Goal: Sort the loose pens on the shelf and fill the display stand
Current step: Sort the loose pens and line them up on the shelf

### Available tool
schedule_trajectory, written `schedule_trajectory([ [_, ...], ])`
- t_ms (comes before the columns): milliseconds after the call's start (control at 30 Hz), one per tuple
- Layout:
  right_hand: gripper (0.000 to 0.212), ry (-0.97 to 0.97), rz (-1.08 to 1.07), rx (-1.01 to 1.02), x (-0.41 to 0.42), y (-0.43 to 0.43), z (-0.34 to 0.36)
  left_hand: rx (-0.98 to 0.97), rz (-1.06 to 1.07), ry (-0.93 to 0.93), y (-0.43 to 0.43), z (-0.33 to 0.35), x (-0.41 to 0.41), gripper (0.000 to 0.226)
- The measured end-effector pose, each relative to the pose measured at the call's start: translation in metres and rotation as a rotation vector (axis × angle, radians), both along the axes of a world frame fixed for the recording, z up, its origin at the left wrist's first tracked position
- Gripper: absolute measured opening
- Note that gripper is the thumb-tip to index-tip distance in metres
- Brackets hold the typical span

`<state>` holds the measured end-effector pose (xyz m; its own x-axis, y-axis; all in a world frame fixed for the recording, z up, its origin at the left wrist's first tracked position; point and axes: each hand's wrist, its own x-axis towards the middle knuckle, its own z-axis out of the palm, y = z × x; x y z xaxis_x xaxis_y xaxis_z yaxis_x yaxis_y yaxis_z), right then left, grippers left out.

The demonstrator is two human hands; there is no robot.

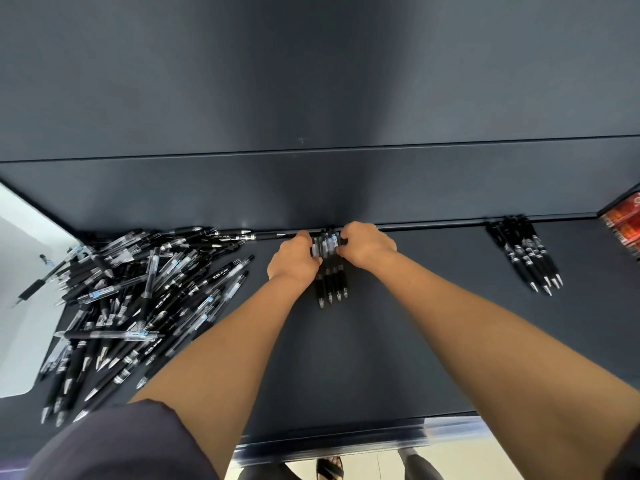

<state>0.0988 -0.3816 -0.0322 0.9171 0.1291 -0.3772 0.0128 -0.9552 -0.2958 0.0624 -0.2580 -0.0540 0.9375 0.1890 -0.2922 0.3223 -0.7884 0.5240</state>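
Small bundle of pens (330, 278) lies on the dark shelf (415, 323), clip ends against the back wall, tips towards the person. Left hand (294, 259) and right hand (367, 244) close on the bundle's clip end from either side, fingers curled round it and pressing the pens together. The fingertips are hidden behind the knuckles. Assessment: the pens are light, stiff and smooth-barrelled, and likely to roll or fan apart. They are best held across the whole group near the clips or at the rubber grips, not singly. Left of the bundle, near it, a heap of loose pens (138, 299) lies in mixed directions. Well to the bundle's right lies a second sorted group (526, 258). Beyond the heap, a white tray-like object (20, 306) is cut off by the frame. Whether it is the display stand cannot be told. The printing on the pens is unreadable.
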Motion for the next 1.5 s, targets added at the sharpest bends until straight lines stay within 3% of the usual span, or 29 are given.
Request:
schedule_trajectory([
  [67, 0.023, -0.078, 0.014, -0.026, -0.001, 0.003, 0.004, 0.006, -0.011, -0.002, 0.006, 0.003, -0.002, 0.024],
  [200, 0.023, -0.158, 0.079, 0.02, -0.004, 0.022, 0.014, 0.021, -0.024, -0.034, 0.028, 0.014, -0.01, 0.019],
  [667, 0.017, -0.1, 0.34, 0.075, -0.019, 0.16, 0.031, 0.163, -0.067, -0.072, 0.178, 0.039, -0.04, 0.005],
  [900, 0.021, -0.071, 0.352, -0.002, -0.03, 0.196, 0.024, 0.314, -0.116, -0.078, 0.218, 0.028, -0.049, 0.018],
  [1100, 0.034, -0.114, 0.283, -0.041, -0.031, 0.212, 0.01, 0.375, -0.22, -0.151, 0.232, 0.016, -0.05, 0.01],
  [1333, 0.035, 0.05, 0.147, 0.178, -0.027, 0.228, -0.001, 0.285, -0.327, -0.144, 0.247, 0.01, -0.055, 0.017],
  [1500, 0.026, 0.121, -0.134, 0.584, -0.027, 0.232, -0.001, 0.172, -0.312, -0.179, 0.25, 0.012, -0.057, 0.031],
])
